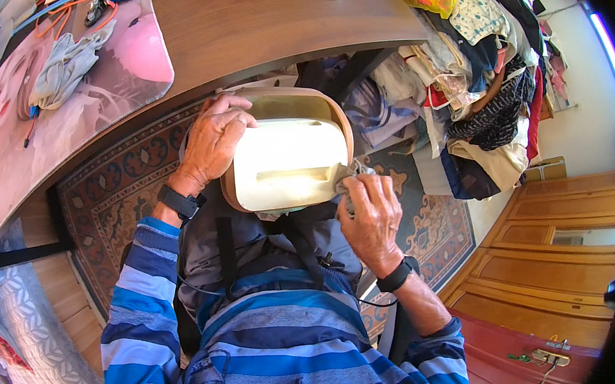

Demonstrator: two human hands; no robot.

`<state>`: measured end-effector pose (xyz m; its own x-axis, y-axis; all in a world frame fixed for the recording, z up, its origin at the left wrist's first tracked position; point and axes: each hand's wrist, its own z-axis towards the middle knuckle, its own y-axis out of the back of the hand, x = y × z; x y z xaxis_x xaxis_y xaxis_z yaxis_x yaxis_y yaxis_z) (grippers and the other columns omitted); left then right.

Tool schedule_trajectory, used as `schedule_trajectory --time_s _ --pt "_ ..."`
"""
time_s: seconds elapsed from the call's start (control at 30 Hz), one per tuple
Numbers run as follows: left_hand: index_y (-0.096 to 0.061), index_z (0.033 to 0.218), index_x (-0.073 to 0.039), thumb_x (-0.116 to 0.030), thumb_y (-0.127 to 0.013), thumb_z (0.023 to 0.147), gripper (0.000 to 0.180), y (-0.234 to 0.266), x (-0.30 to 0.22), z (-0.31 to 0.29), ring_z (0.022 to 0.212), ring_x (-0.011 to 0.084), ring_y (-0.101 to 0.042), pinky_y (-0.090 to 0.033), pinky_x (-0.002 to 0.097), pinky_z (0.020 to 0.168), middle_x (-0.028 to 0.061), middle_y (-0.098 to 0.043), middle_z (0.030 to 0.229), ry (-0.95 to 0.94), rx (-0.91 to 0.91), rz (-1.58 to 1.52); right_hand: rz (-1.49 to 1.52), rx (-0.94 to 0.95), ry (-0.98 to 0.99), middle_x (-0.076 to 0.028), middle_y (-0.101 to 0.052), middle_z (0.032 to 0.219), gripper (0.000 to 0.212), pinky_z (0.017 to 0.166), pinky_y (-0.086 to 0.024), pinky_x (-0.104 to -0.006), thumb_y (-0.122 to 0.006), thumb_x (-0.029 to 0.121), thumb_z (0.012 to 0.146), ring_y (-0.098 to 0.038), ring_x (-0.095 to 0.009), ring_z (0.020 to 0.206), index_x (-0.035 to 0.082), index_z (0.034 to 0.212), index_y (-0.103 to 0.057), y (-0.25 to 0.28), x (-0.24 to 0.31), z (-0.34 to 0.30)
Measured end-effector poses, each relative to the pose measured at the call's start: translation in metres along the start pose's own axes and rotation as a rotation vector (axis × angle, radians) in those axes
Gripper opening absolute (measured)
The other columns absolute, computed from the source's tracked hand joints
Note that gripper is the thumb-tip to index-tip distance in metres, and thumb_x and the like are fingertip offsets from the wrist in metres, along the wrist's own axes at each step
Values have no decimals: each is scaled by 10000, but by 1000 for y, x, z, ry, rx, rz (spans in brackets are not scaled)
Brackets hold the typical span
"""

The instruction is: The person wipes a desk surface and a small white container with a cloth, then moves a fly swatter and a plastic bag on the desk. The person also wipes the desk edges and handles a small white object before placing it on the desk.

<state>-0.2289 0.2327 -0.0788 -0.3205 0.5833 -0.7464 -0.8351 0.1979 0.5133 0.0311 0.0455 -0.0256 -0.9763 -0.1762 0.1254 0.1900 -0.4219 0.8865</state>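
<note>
A rounded plastic bin [351, 132] with a tan rim rests upright in my lap, just past my belt. Over its near part is a pale cream lid [293, 152] with a long recess across it, brightly lit. My left hand [217, 136] grips the lid's left edge, thumb and fingers bent over it. On the opposite side my right hand [374, 218] pinches a crumpled grey cloth [351, 173], which touches the lid's right edge near the end of the recess. The bin's lower part is hidden behind the lid and my body.
Beyond the bin stands a brown desk [251, 22]. Its left side carries a pink mat [127, 73] with grey gloves [72, 63] and orange cord. A heap of clothes [487, 83] rises at right. A patterned rug [123, 182] lies below; wooden doors [551, 254] stand at far right.
</note>
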Motion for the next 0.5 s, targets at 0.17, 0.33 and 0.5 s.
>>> schedule_trajectory --time_s 0.17,0.33,0.5 --pt "-782 944 -34 -283 -445 1062 436 -1 1 0 1208 358 -635 -438 463 1096 198 -744 1172 -6 -10 -10 141 46 17 -108 -650 1049 303 833 -540 -431 -767 52 794 -630 -311 970 30 1093 -722 -9 37 -4" --pt "-783 942 -37 -281 -461 1057 420 -1 2 -1 1207 359 -634 -443 464 1092 191 -745 1168 -4 -7 -15 280 19 59 -116 -680 1034 332 805 -568 -429 -815 13 764 -659 -316 940 30 1089 -750 -17 71 14" --pt "-782 937 -37 -273 -459 1052 416 1 0 -1 1208 362 -633 -447 463 1090 189 -745 1174 -3 0 15 285 -12 88 -107 -665 1038 357 789 -566 -421 -817 19 764 -644 -304 942 31 1116 -754 -17 88 34"
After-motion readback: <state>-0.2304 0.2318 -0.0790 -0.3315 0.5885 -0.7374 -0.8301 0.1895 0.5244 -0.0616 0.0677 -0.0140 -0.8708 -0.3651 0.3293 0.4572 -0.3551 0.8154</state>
